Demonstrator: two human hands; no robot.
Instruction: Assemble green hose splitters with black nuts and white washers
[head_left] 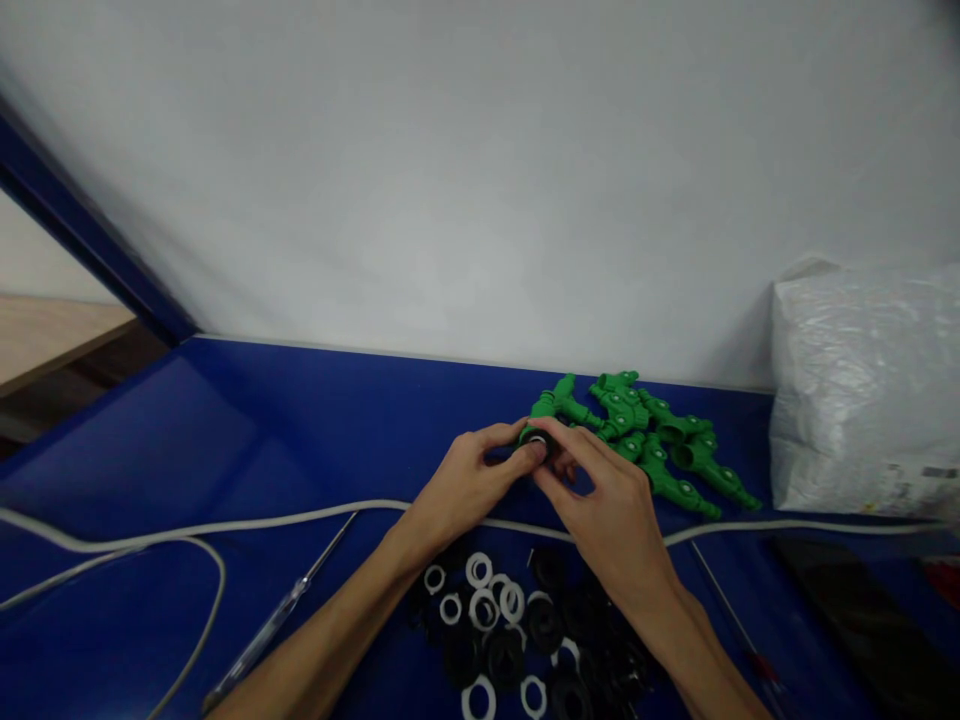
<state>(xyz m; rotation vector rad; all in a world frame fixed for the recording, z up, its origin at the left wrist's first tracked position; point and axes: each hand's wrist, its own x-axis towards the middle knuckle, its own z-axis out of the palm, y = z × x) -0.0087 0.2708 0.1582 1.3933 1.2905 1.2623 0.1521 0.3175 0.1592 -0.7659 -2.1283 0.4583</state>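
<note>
My left hand [476,480] is closed, thumb and fingers pinching a green plastic fitting [526,432] with a dark round opening. At that opening sits a black ring [547,437], with a pale ring showing inside it. My right hand [604,490] is closed too, its fingertips on the black ring from the right. The fingers hide most of both parts. Just behind my hands lies a heap of green plastic fittings [664,435]. Below them, between my forearms, white rings [484,608] and black round parts [544,625] lie mixed together.
A light cable [300,518] crosses the blue tabletop [315,430] and passes behind my wrists. One screwdriver [281,620] lies at left, another with a red handle [761,665] at right. A wrapped white package [862,390] and a dark flat object [862,620] occupy the right side.
</note>
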